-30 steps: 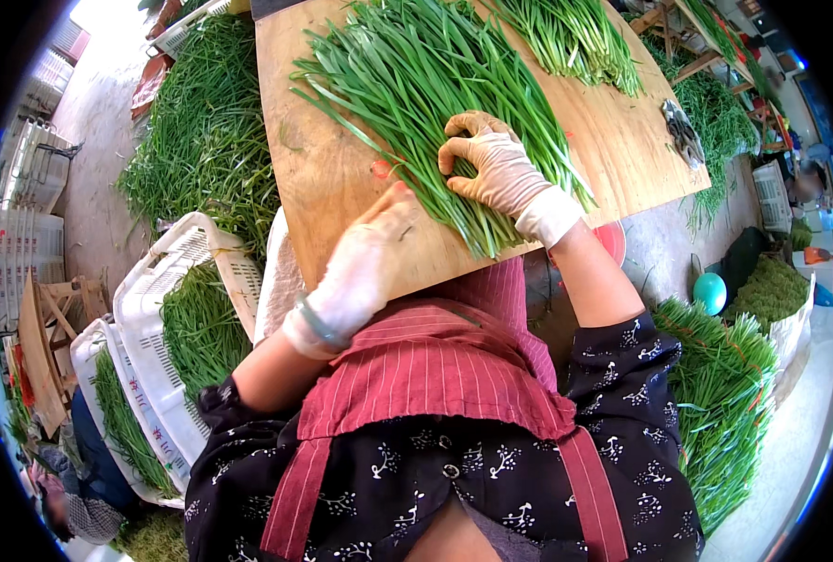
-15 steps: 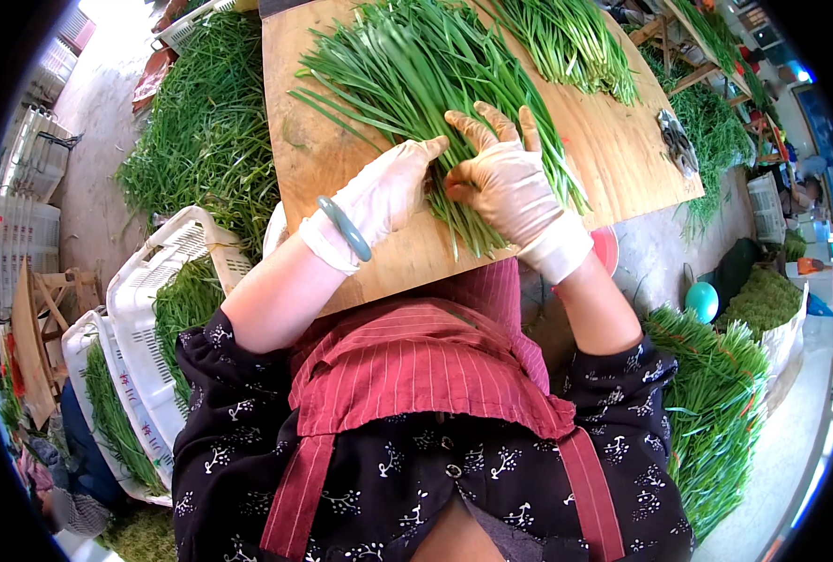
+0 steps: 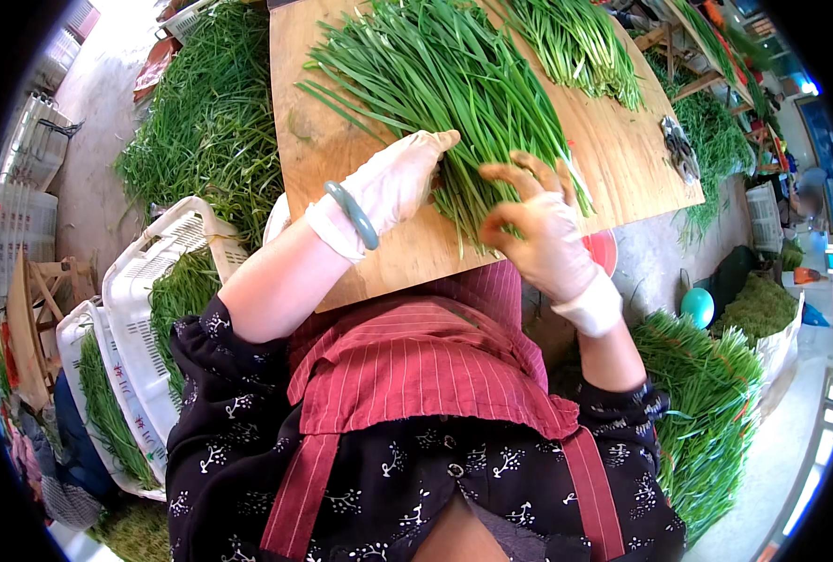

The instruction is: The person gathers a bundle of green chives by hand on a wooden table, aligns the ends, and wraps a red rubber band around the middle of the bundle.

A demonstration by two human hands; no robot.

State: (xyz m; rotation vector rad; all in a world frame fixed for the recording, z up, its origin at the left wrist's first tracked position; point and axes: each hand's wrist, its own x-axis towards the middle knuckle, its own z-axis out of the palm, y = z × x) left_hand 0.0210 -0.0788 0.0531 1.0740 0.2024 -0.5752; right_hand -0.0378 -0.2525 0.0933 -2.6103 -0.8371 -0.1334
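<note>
Long green leaves (image 3: 435, 84) lie in a loose pile just beyond both gloved hands, pale stem ends toward the person. Left hand (image 3: 393, 183) is at the pile's left edge, fingers bunched narrow; can't tell if it pinches stems or only presses. Right hand (image 3: 543, 234) is half open over the stem ends, thumb and index tips apart, no bundle in it.

Step in hand: looks like picking through and evening up the stems. Next move probably calls for the right thumb and index closing on stray stems while the left steadies the pile.

Under the pile, a wooden board (image 3: 369, 272). Beyond the right hand, a second bunch (image 3: 580, 56); farther right of that hand, a dark crumpled item (image 3: 679, 150), kind unclear. Well left of the left hand, a white crate (image 3: 149, 272) with more greens.

Hard to make out: left fingertips hidden, right hand motion-blurred, contact with the stems uncertain. Pile's far tips run off the top edge; red round thing (image 3: 604, 251) by the right wrist mostly covered.
</note>
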